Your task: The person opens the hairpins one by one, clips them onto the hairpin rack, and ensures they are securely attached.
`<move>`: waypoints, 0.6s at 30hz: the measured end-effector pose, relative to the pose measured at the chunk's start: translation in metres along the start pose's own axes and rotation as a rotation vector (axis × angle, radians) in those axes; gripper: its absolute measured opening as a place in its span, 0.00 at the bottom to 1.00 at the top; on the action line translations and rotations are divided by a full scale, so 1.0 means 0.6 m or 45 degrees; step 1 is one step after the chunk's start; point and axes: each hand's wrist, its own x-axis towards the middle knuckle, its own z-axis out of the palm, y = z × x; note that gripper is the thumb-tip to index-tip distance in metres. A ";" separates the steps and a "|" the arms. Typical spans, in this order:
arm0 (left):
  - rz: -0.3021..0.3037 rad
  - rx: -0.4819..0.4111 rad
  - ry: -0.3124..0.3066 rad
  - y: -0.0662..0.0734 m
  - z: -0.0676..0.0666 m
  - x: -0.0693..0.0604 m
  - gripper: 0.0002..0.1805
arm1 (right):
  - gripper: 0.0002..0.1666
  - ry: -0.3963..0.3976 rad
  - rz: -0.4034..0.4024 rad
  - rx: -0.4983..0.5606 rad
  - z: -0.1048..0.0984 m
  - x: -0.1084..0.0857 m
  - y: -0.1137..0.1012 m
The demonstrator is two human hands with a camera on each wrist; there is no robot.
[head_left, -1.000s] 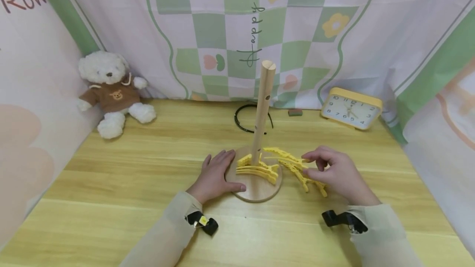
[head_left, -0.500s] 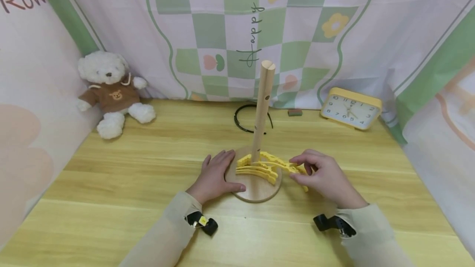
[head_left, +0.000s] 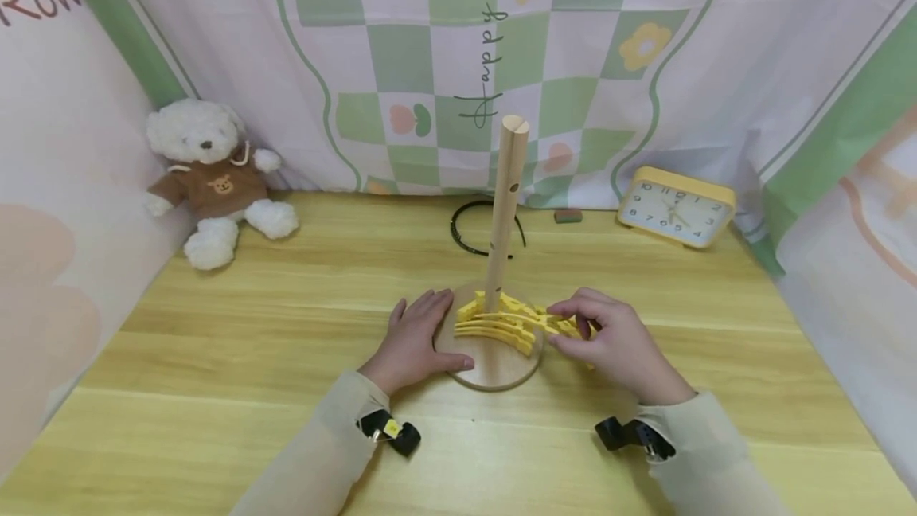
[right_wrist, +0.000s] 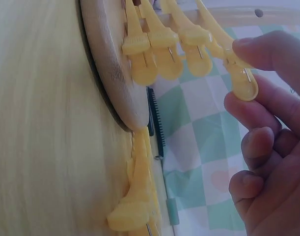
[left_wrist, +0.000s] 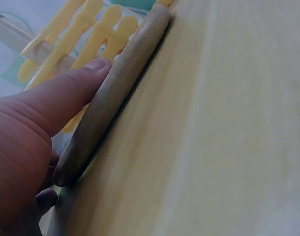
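Note:
A wooden stand has a round base (head_left: 494,374) and an upright post (head_left: 507,201). My left hand (head_left: 411,347) rests at the base's left side, fingers straight, thumb over its edge. Several yellow alligator hair clips (head_left: 490,333) lie on the base in front of the post. Between thumb and index finger, my right hand (head_left: 612,345) pinches another yellow hair clip (right_wrist: 245,88) by its end. Its long part reaches left over the base, just above the other clips. More yellow clips (right_wrist: 135,206) lie on the table right of the base, partly hidden under my right hand in the head view.
Behind the stand lies a black headband (head_left: 458,239), with a small red-green block (head_left: 568,216) to its right. A yellow clock (head_left: 677,208) stands at the back right, and a white teddy bear (head_left: 222,185) sits at the back left, against the curtain.
My right hand has moved left with a yellow hair clip, bringing it from beside the base to over it. The left hand has stayed at the base's edge.

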 end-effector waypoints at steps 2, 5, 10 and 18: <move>-0.001 -0.001 -0.003 0.000 -0.001 0.000 0.61 | 0.15 0.004 0.007 -0.001 0.001 0.000 -0.002; 0.002 0.002 -0.004 0.001 -0.001 0.000 0.61 | 0.15 0.025 -0.003 0.009 0.004 0.000 -0.004; 0.005 0.012 -0.008 0.001 -0.001 0.000 0.61 | 0.14 0.061 -0.053 0.006 0.011 0.001 -0.006; 0.013 0.022 -0.006 0.001 0.000 -0.001 0.61 | 0.15 0.060 -0.085 0.010 0.026 0.007 -0.017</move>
